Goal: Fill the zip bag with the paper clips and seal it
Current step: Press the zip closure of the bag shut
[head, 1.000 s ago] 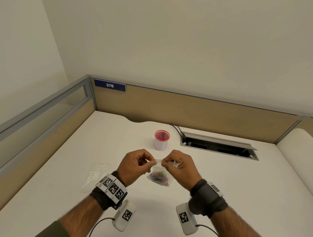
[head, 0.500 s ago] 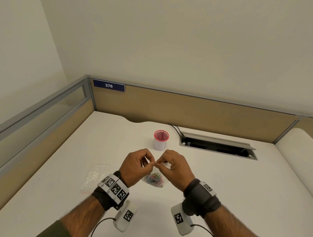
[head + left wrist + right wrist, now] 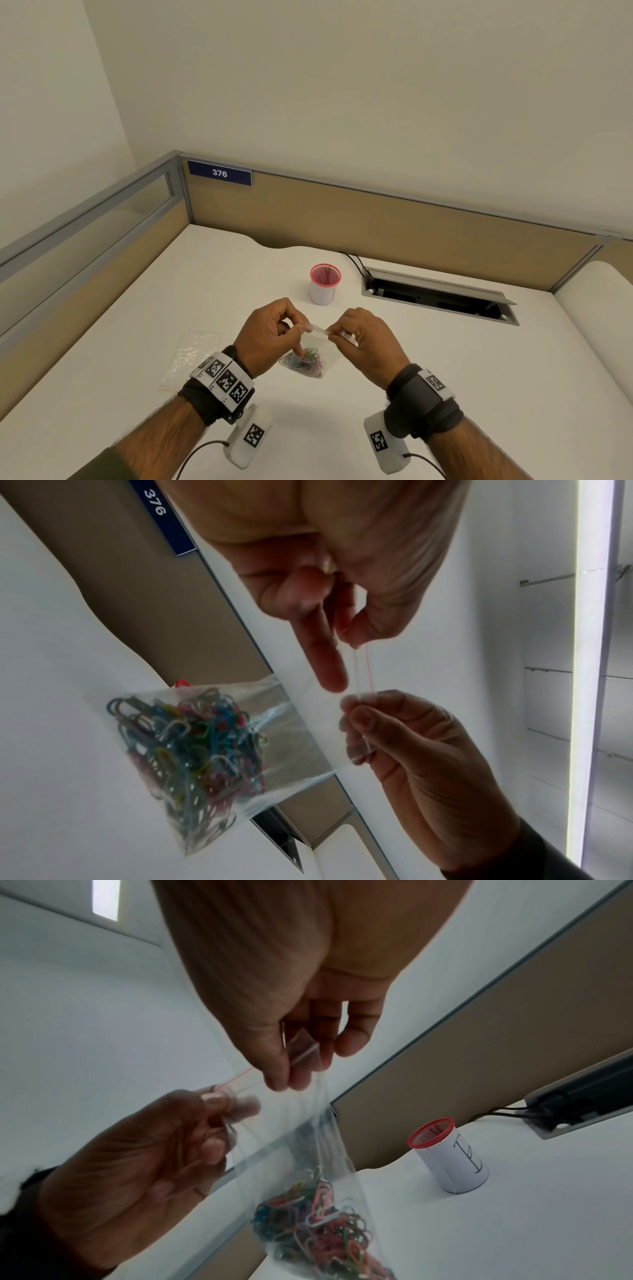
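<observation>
The zip bag hangs above the white desk between both hands, its bottom heavy with coloured paper clips. The left hand pinches the left end of the bag's top strip between thumb and forefinger, with 1 finger stretched down along the plastic. The right hand pinches the strip's right end, fingers curled. Farther back stands a white cup with a red rim; a spare clear bag lies at the left
</observation>
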A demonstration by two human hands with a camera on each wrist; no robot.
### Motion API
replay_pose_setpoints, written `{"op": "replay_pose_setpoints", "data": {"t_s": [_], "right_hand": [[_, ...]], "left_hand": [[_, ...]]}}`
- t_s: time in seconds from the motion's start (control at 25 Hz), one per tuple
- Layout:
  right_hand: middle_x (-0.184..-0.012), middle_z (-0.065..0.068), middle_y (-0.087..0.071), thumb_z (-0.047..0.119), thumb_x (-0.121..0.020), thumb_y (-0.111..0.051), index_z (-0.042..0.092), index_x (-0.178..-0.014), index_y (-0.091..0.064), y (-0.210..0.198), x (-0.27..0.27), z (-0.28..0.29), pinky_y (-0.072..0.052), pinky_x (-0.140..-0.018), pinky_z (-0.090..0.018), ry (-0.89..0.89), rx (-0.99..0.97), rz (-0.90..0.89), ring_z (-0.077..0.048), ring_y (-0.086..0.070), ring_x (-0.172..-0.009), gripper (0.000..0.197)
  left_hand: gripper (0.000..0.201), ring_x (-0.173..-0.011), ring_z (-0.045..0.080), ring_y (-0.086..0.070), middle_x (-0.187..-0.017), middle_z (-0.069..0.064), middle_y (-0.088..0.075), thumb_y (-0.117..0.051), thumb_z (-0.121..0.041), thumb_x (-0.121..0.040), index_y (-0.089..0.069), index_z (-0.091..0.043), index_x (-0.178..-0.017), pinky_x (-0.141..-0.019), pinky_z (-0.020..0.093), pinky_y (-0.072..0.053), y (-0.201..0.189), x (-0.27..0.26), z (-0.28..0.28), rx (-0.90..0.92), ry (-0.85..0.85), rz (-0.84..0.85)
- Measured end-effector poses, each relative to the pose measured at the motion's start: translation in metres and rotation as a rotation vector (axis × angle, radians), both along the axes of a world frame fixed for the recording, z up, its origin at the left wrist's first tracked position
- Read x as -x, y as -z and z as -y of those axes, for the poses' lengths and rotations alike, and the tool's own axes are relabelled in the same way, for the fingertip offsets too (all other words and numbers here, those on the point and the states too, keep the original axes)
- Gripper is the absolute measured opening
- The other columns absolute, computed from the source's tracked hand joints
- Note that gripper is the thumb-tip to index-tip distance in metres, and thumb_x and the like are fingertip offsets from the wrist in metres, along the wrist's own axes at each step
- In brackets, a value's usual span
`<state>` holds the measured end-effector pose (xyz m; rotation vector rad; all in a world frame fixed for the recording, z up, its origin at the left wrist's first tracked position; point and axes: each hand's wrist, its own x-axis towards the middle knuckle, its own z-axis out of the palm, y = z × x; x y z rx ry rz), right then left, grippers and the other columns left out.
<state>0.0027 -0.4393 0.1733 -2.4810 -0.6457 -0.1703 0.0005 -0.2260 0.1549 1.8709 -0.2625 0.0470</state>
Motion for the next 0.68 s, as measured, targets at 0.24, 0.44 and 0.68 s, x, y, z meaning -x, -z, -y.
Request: {"op": "replay_pose_setpoints", "data": {"t_s": [0.24, 0.44, 0.68], "right_hand": [[-0.082, 0.004, -0.061, 0.024, -0.089, -0.064, 0.019, -0.093, -0.073, -0.001, 0.0, 0.008, -0.049, -0.068, -0.025, 0.043, -0.08, -0.023, -0.009, -0.054, -0.074, 0.011], [-0.08, 0.005, -0.061, 0.024, -0.089, -0.064, 0.017, -0.09, -0.072, -0.002, 0.001, 0.004, -0.049, -0.067, -0.023, 0.06, -0.108, -0.032, -0.009, -0.053, -0.072, 0.01], [-0.079, 0.007, -0.059, 0.024, -0.088, -0.063, 0.018, -0.088, -0.072, -0.006, 0.001, -0.003, -0.046, -0.067, -0.019, 0.025, -0.08, -0.065, -0.006, -0.052, -0.072, 0.01]], "left_hand": [[0.012, -0.051, 0.028, -0.07, -0.092, 0.006, -0.078, -0.057, 0.005, -0.091, -0.048, 0.002, -0.084, -0.048, 0.014, -0.047, -0.002, 0.001, -0.001, 0.069, -0.007, -0.02], [0.016, -0.058, 0.013, -0.057, -0.091, -0.014, -0.072, -0.072, -0.035, -0.077, -0.062, -0.028, -0.088, -0.059, 0.031, -0.054, 0.006, -0.006, -0.006, -0.093, -0.035, 0.107], [0.021, -0.087, 0.006, -0.056, -0.085, -0.019, -0.07, -0.07, -0.052, -0.075, -0.069, -0.04, -0.093, -0.075, 0.021, -0.043, 0.012, -0.005, 0.007, -0.279, 0.093, 0.238]]}}
